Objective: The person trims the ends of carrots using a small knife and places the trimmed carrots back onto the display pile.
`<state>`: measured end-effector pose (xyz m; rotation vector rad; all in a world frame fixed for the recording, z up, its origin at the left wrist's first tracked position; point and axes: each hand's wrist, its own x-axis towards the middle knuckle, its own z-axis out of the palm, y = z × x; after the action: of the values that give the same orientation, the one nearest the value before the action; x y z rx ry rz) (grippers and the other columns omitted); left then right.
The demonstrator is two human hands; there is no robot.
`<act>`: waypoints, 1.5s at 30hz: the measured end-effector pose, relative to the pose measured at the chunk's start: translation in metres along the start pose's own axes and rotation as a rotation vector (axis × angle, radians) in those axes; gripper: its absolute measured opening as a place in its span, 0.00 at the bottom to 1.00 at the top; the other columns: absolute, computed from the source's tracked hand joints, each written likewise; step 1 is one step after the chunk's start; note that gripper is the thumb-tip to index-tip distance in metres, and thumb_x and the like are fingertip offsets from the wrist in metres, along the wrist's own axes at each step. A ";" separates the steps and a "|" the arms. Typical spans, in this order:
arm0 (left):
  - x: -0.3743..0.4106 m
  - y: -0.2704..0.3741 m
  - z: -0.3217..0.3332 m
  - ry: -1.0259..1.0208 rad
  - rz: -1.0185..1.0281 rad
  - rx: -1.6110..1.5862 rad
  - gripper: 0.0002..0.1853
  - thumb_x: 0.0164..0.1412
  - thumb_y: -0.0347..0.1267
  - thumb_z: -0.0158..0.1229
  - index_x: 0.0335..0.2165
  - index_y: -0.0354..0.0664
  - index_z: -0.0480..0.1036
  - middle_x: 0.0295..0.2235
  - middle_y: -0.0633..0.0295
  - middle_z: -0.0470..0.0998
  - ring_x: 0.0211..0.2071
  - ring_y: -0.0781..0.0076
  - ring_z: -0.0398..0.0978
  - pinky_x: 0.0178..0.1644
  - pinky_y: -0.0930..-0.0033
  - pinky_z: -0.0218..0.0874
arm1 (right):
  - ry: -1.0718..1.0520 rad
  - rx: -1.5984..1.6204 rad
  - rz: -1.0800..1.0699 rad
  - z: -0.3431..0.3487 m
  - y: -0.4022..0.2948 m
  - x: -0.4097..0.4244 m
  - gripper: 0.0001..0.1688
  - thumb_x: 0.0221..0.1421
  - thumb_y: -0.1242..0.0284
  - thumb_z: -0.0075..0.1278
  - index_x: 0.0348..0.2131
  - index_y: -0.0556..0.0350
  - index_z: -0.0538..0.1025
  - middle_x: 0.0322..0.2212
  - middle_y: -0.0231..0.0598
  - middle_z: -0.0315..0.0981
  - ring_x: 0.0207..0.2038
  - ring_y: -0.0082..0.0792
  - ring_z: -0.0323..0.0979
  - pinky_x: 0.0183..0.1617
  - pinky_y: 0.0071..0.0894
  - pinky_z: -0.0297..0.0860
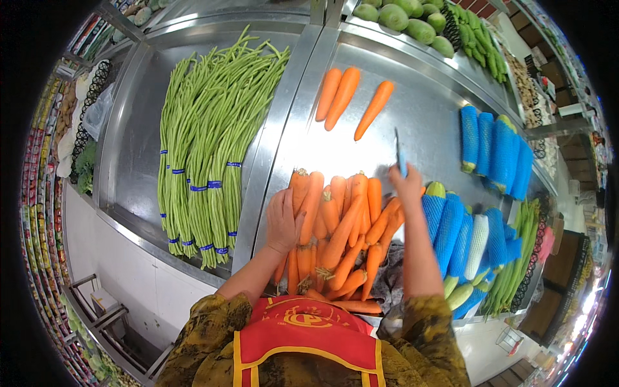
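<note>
My left hand (285, 220) rests at the left edge of a heap of carrots (346, 232), its fingers over a carrot there; whether it grips one is hard to tell. In my right hand (407, 183) is a knife with a light blue handle (402, 163), its narrow dark blade pointing away from me over the steel tray. The heap lies on the near side of the tray, some carrots with cut stem stubs. Farther off, two carrots (342, 99) lie side by side, with a single carrot (374, 110) to their right.
Bundled long green beans (213, 145) lie in the left steel tray (138, 121), past a metal divider (278, 140). Net-wrapped gourds (452, 232) stand close on the right, with more wrapped gourds (500, 152) behind. A dark cloth (390, 273) lies beside the carrots.
</note>
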<state>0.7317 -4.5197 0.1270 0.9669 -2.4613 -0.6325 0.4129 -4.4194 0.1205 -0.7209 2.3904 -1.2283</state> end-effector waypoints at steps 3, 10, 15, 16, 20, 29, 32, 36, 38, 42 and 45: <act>0.021 0.009 -0.007 -0.002 -0.154 -0.018 0.30 0.52 0.34 0.63 0.51 0.34 0.62 0.47 0.46 0.65 0.49 0.47 0.62 0.54 0.53 0.54 | -0.242 0.094 0.054 -0.012 -0.060 -0.122 0.10 0.50 0.72 0.55 0.31 0.61 0.76 0.18 0.31 0.70 0.24 0.23 0.69 0.28 0.29 0.65; 0.049 0.017 -0.023 -0.055 -0.204 0.027 0.27 0.42 0.30 0.67 0.42 0.34 0.68 0.38 0.51 0.72 0.41 0.54 0.70 0.48 0.61 0.63 | -0.407 0.051 0.058 -0.016 -0.045 -0.290 0.17 0.48 0.72 0.58 0.40 0.59 0.74 0.25 0.43 0.73 0.30 0.41 0.74 0.36 0.36 0.69; -0.017 0.033 -0.055 -0.249 -0.174 -0.684 0.28 0.47 0.25 0.60 0.49 0.39 0.64 0.41 0.57 0.73 0.41 0.64 0.74 0.44 0.67 0.66 | -0.293 0.050 -0.022 -0.048 -0.064 -0.323 0.12 0.50 0.75 0.56 0.36 0.58 0.73 0.24 0.46 0.71 0.29 0.43 0.74 0.32 0.37 0.67; -0.028 0.055 -0.069 -0.397 -0.297 -0.900 0.28 0.49 0.24 0.59 0.51 0.39 0.63 0.41 0.58 0.73 0.41 0.68 0.74 0.44 0.69 0.66 | -0.267 0.048 -0.018 -0.059 -0.071 -0.326 0.11 0.50 0.75 0.56 0.35 0.57 0.73 0.24 0.46 0.71 0.29 0.44 0.74 0.32 0.37 0.67; -0.086 0.072 -0.100 -0.664 -0.567 -1.249 0.29 0.54 0.24 0.55 0.55 0.39 0.59 0.41 0.63 0.74 0.39 0.76 0.74 0.41 0.75 0.66 | -0.208 -0.004 -0.226 -0.069 -0.093 -0.336 0.09 0.50 0.75 0.56 0.33 0.56 0.72 0.25 0.45 0.72 0.30 0.48 0.74 0.31 0.38 0.67; -0.134 0.082 -0.096 -0.346 -0.138 -0.385 0.30 0.45 0.39 0.66 0.45 0.35 0.68 0.33 0.46 0.78 0.36 0.53 0.78 0.37 0.60 0.68 | -0.268 -0.027 -0.343 -0.056 -0.096 -0.359 0.08 0.51 0.77 0.53 0.35 0.56 0.74 0.28 0.46 0.74 0.31 0.48 0.75 0.33 0.38 0.69; -0.136 0.086 -0.100 -0.360 -0.171 -0.416 0.27 0.45 0.39 0.66 0.41 0.35 0.68 0.32 0.43 0.77 0.36 0.45 0.76 0.37 0.57 0.67 | -0.271 -0.049 -0.312 -0.056 -0.094 -0.359 0.07 0.52 0.77 0.53 0.35 0.56 0.74 0.28 0.46 0.74 0.32 0.48 0.75 0.34 0.38 0.69; -0.142 0.089 -0.098 -0.332 -0.129 -0.445 0.25 0.44 0.39 0.66 0.38 0.35 0.69 0.30 0.44 0.77 0.34 0.46 0.76 0.36 0.57 0.67 | -0.291 -0.063 -0.285 -0.050 -0.082 -0.363 0.07 0.52 0.77 0.52 0.35 0.56 0.74 0.28 0.46 0.74 0.32 0.48 0.75 0.35 0.38 0.69; -0.146 0.082 -0.089 -0.293 -0.084 -0.420 0.24 0.44 0.39 0.66 0.38 0.36 0.70 0.29 0.45 0.77 0.34 0.45 0.76 0.35 0.57 0.67 | -0.317 -0.042 -0.290 -0.047 -0.077 -0.361 0.11 0.52 0.75 0.52 0.38 0.55 0.74 0.30 0.49 0.74 0.34 0.51 0.74 0.36 0.43 0.69; -0.142 0.091 -0.095 -0.374 -0.117 -0.456 0.24 0.44 0.40 0.67 0.37 0.37 0.70 0.29 0.46 0.77 0.32 0.47 0.76 0.34 0.58 0.67 | -0.321 -0.046 -0.301 -0.046 -0.072 -0.362 0.13 0.52 0.74 0.52 0.40 0.55 0.73 0.30 0.51 0.74 0.35 0.54 0.73 0.36 0.46 0.69; -0.144 0.095 -0.097 -0.385 -0.124 -0.464 0.23 0.44 0.41 0.67 0.36 0.38 0.71 0.28 0.47 0.77 0.31 0.48 0.76 0.33 0.58 0.67 | -0.349 -0.097 -0.265 -0.047 -0.070 -0.362 0.14 0.52 0.73 0.53 0.40 0.55 0.73 0.29 0.53 0.74 0.34 0.55 0.73 0.36 0.47 0.69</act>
<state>0.8300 -4.3805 0.2263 0.8720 -2.3979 -1.4730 0.6998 -4.2117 0.2335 -1.2063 2.1241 -0.9860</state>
